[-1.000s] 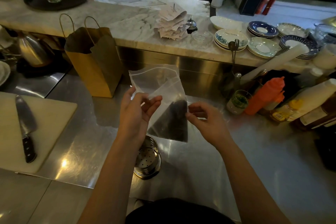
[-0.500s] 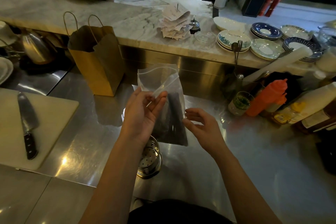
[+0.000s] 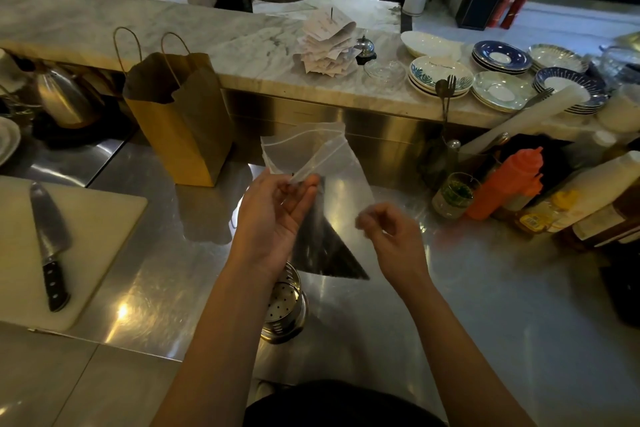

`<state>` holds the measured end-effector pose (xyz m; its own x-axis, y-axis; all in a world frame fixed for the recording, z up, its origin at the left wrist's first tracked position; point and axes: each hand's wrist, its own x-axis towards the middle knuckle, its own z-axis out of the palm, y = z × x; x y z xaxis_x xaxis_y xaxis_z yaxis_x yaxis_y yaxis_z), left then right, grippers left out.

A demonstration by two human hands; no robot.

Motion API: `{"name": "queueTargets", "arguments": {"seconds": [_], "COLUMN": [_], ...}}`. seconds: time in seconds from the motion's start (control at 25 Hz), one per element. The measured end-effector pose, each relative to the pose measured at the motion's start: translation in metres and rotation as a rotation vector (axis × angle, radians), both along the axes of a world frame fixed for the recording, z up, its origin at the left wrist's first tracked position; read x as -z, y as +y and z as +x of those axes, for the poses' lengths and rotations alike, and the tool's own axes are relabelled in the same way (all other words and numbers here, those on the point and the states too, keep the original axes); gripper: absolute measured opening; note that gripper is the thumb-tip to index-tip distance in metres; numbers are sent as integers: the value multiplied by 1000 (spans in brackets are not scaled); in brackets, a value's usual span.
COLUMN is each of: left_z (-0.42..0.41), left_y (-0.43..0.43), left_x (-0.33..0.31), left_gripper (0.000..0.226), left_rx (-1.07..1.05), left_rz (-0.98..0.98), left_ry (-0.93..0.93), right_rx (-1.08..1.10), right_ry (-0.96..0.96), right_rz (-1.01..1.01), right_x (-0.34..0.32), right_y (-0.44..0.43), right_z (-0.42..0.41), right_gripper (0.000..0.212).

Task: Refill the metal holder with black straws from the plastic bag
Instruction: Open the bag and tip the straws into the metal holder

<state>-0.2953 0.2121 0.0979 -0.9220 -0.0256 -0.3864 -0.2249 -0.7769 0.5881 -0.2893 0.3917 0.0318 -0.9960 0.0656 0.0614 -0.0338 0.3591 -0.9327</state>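
1. The left hand (image 3: pixel 277 218) is raised over the desk (image 3: pixel 485 305) with its palm turned towards the person. Its thumb and fingertips pinch the zip strip of the plastic bag (image 3: pixel 332 163), and the fingers are only lightly bent.
2. The plastic bag hangs from that pinch. Its mouth stands above the left hand's fingertips, and its body drops down between the two hands.
3. The black straws (image 3: pixel 325 250) sit in the bag's lower part as a dark wedge, just right of the left palm and left of the right hand.
4. The right hand (image 3: pixel 391 236) is blurred, with its fingers curled close at the bag's right edge. I cannot tell whether it grips the plastic.
5. The metal holder (image 3: pixel 285 305) stands upright on the desk directly under the left wrist and is partly hidden by it. Its perforated inside shows.
6. Beyond the left hand and to its left stands a paper bag (image 3: pixel 180 125). Farther left lies a cutting board (image 3: pixel 86 236) with a knife (image 3: pixel 48 243) flat on it.
7. Well to the right of the right hand, an orange bottle (image 3: pixel 505 184) stands among other bottles.
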Motion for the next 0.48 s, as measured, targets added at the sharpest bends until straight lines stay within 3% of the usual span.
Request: {"name": "queueTargets", "arguments": {"seconds": [0.08,0.32,0.48], "left_z": [-2,-7,-4], "left_y": [-2,-15,-13], "left_x": [6,36,66], "left_gripper": [11,50,44], "left_rx": [-7,-16,144], "left_rz": [-19,-13,-194], "left_ry": [-1,-93,-99], "right_rx": [26,-7,-26], "right_ry": [36,148,285], "right_rz": [-32,86,156], "right_x": [-7,-41,-70], "right_y": [3,9,11], "right_z": [-1,-8,-9], "right_gripper": [13,18,9]}}
